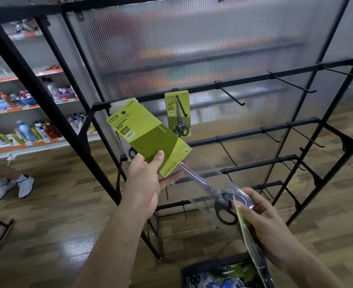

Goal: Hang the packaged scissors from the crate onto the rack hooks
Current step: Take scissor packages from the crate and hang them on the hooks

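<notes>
Fingers partly behind scissors pack

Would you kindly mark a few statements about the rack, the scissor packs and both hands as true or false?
1. A hung pack is already on a rack hook. True.
2. The left hand holds a green pack. True.
3. The right hand is empty. False: it grips an edge-on pack, fingertips at black scissor handles.
4. Every hook carries a pack. False: the bare hook beside the hung pack holds nothing, like several others.
5. The crate sits on the rack's top bar. False: it is low, at the view's bottom edge.
</notes>
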The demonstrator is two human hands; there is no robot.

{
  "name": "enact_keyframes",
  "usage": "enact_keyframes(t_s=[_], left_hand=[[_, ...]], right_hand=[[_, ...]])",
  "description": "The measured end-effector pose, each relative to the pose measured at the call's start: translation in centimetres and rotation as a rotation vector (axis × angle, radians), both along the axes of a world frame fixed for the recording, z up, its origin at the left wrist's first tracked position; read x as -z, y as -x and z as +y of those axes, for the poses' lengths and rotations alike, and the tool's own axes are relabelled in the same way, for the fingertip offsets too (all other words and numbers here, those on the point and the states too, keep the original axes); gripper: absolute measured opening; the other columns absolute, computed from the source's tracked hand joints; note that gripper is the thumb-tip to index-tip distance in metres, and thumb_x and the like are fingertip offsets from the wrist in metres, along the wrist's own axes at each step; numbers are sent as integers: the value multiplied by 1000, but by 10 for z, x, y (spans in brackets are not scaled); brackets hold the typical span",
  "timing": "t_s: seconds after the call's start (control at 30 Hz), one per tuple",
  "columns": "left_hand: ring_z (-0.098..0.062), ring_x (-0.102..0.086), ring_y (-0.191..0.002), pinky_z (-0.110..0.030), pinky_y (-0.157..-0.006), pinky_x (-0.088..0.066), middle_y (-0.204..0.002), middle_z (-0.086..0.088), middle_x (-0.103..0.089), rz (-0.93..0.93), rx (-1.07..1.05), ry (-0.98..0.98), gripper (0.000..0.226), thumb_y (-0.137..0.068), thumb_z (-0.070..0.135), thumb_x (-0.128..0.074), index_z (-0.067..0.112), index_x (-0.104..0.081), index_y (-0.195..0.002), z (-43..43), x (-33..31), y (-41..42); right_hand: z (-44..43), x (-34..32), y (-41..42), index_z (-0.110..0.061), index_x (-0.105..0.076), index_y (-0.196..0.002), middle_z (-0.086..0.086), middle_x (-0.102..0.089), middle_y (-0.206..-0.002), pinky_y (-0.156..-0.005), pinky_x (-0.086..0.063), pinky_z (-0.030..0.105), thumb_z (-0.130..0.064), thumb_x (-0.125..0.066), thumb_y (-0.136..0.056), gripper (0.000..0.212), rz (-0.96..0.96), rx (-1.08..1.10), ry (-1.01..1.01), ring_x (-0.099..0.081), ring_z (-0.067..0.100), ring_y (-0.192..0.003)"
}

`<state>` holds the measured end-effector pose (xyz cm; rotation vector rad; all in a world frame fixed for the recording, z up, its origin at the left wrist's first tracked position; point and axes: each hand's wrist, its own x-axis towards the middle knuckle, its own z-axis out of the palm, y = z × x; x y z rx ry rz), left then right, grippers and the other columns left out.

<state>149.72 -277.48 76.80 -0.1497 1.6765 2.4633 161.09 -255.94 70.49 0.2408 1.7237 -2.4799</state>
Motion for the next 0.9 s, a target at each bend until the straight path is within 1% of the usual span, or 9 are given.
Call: enact_keyframes(t_s=[0.07,0.13,0.2,0.3,0.43,0.5,0.73,0.87,0.9], left_hand=[[-43,-75,-98,-44,-73,-64,-112,-23,-75,2,9,-7,21,-109,11,-46,11,-52,-130,1,-1,0],[-42,-75,-97,-44,-72,-64,-112,-22,-75,-3,21,-22,21,-109,10,-45,11,-53,-128,1,-2,0],[-43,-75,-97,-44,-72,-64,-109,-23,-75,-4,23,-17,19,-109,10,-46,10,-54,-127,2,-4,0],[-39,-76,-93,-45,-73,-64,-105,-21,-77,4,-1,11,18,-107,10,-50,9,-55,-124,3,-3,2],[-36,-77,-93,-47,-77,-63,-108,-19,-77,-18,-27,51,19,-105,9,-55,9,-57,-124,4,0,5],[-34,-77,-95,-46,-77,-63,-110,-18,-76,-33,-37,56,20,-105,8,-56,7,-57,-124,4,1,8],[-29,-77,-97,-43,-75,-64,-109,-14,-78,-31,-19,67,15,-106,9,-54,8,-56,-120,6,5,7],[-31,-73,-108,-51,-93,-59,-114,-11,-77,-17,-37,67,18,-105,11,-54,7,-59,-122,8,10,6],[-31,-73,-110,-50,-94,-59,-115,-11,-77,-3,-45,62,18,-105,9,-54,7,-59,-122,8,11,6]], right_hand=[[2,1,1,-8,-67,-106,15,-62,-83,-48,-48,26,-20,-69,-86,23,-27,-15,34,-53,17,-53],[4,3,2,-7,-66,-107,19,-61,-84,-43,-47,26,-18,-69,-88,23,-44,-23,76,-52,16,-47],[4,4,4,-8,-67,-108,20,-59,-86,-45,-47,26,-16,-68,-89,21,-47,-5,66,-51,15,-46],[3,3,7,-9,-70,-103,18,-59,-81,-47,-50,29,-14,-66,-89,15,-32,38,21,-54,15,-47],[2,-1,10,-4,-67,-105,14,-66,-82,-48,-52,25,-9,-61,-96,12,-13,65,-42,-60,13,-50],[2,-3,12,-3,-67,-104,14,-66,-82,-48,-51,24,-8,-60,-97,11,-11,75,-50,-60,13,-51],[-4,-4,14,2,-63,-108,3,-62,-66,-46,-50,21,-4,-56,-99,12,-24,61,-19,-60,9,-49],[-5,-4,15,2,-63,-108,1,-62,-64,-44,-47,18,-3,-57,-99,12,-20,67,-7,-58,7,-48],[-4,-3,15,1,-64,-106,2,-63,-66,-45,-47,18,-3,-57,-99,11,-18,74,-9,-58,7,-48]])
